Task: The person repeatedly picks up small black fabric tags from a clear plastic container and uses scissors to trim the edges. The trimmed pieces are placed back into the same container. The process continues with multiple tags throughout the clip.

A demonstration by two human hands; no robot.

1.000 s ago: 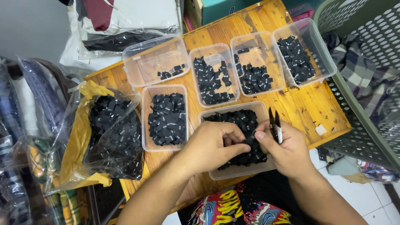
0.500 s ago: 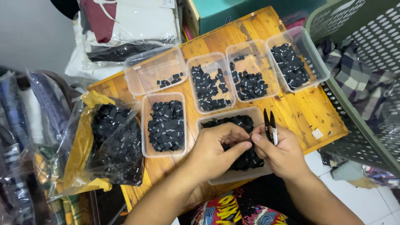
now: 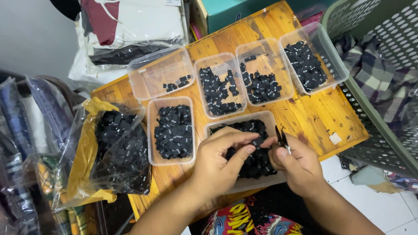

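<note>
Fingers of the left hand pinch one small black tag by its edge. The right hand sits just beside it at 3 o'clock, and its fingers are closed around little black snips that point up to 12 o'clock. Both hands hover over the near tub, at 6 o'clock on the wooden desk. This tub is full of loose black tags.

From the one head view, more clear tubs sit around. A tub at 9 o'clock from the hands is packed with tags. Four tubs stand in a row at 12 o'clock. The first tub on the left has only a few tags. The second tub and third tub are partly filled. The last tub on the right holds a good pile.

A big clear bag with many more black tags lies far over at 9 o'clock. A green basket stands at 3 o'clock.

It looks like some sorting is done, since every tub has tags. A lot seems left, because the near tub and the bag are full.
</note>
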